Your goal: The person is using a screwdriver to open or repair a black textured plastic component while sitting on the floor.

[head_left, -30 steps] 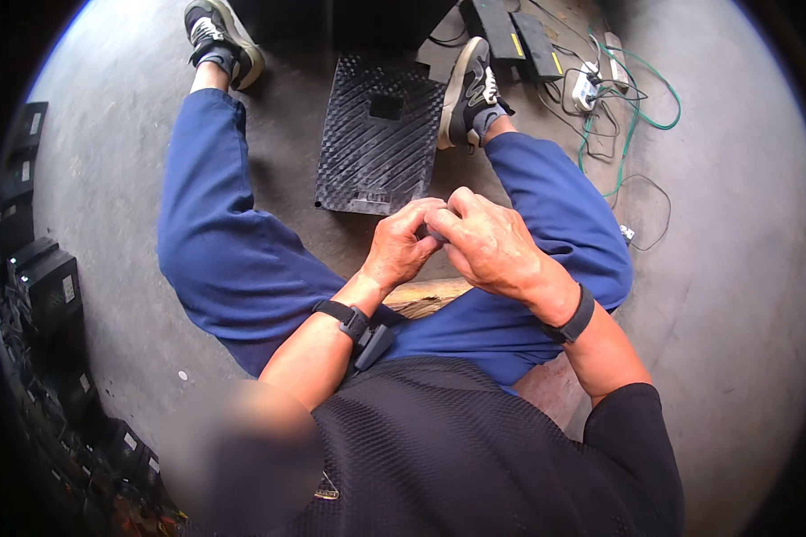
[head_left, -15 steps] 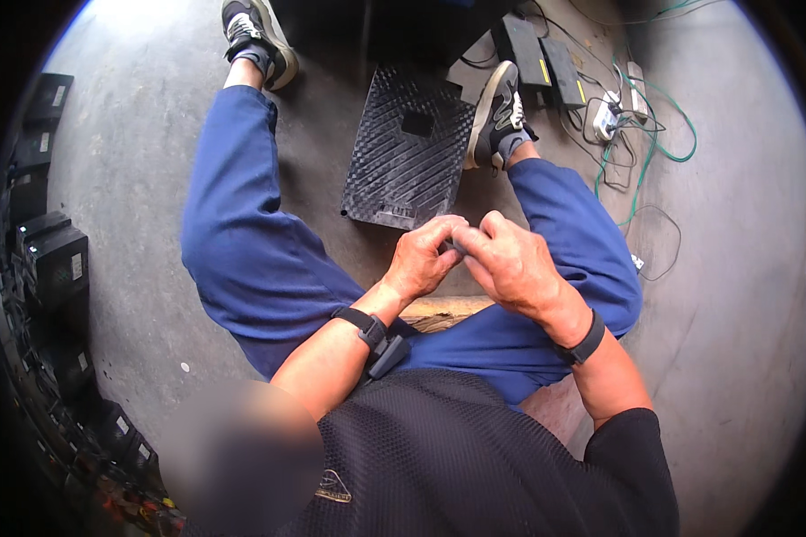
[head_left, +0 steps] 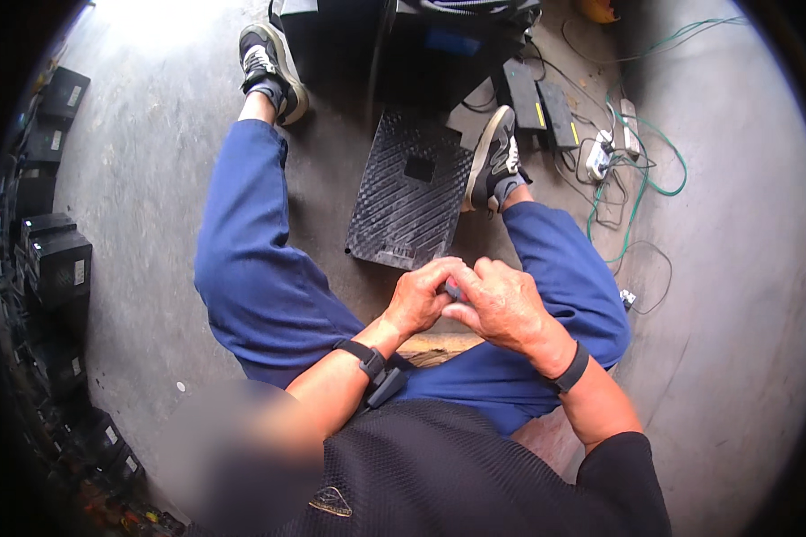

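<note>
My left hand point(head_left: 415, 301) and my right hand point(head_left: 509, 306) meet in front of me, above my lap. Between their closed fingers is a small dark grey piece point(head_left: 452, 290) with a hint of red; most of it is covered, so its kind cannot be made out. The right thumb and fingers curl over it from one side, the left fingers pinch it from the other. Just beyond my hands, a black textured plastic panel point(head_left: 407, 215) with a square opening lies on the floor between my feet.
A large black box-like object point(head_left: 331, 49) stands at the far side. To the right lie two flat black boxes point(head_left: 560, 116), a white power strip point(head_left: 599, 157) and tangled green cables point(head_left: 667, 190). Several black boxes point(head_left: 60, 268) line the left edge. A wooden piece point(head_left: 439, 345) shows beneath me.
The whole scene has shifted downward in view, bringing more of the far box into sight. My right fingers have turned slightly, exposing more of the small grey piece.
</note>
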A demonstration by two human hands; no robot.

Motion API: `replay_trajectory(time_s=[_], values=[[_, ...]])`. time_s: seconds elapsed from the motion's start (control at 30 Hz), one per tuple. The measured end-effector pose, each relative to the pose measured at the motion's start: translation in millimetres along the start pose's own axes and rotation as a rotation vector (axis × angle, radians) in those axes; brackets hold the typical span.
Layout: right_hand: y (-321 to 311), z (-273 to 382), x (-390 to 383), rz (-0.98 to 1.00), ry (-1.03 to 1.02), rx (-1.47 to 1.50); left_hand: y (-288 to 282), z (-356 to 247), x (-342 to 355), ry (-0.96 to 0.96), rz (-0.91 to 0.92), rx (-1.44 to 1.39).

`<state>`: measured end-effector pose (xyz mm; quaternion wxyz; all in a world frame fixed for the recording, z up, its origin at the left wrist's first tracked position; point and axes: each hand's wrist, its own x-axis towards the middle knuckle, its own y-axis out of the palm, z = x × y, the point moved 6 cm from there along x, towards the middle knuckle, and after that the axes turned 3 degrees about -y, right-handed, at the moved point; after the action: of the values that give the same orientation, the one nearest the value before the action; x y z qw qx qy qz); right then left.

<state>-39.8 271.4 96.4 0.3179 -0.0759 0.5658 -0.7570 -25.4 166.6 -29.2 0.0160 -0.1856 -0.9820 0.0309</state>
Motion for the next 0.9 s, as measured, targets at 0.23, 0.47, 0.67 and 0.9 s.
replay_trajectory(time_s=[0.23, 0.47, 0.67, 0.9], values=[[-4, 7, 0, -0.156, -0.117, 0.048, -2, 0, -4, 0.054, -0.038, 0.049], [9, 1, -3, -0.079, -0.091, -0.012, 3, 9, -6, -0.018, 0.005, 0.011], [5, -2, 0, -0.018, 0.026, 0.037, -2, -5, -1, -0.115, 0.038, 0.011], [0, 2, 1, -0.079, -0.01, -0.049, -4, -5, -3, -0.064, -0.029, 0.065]])
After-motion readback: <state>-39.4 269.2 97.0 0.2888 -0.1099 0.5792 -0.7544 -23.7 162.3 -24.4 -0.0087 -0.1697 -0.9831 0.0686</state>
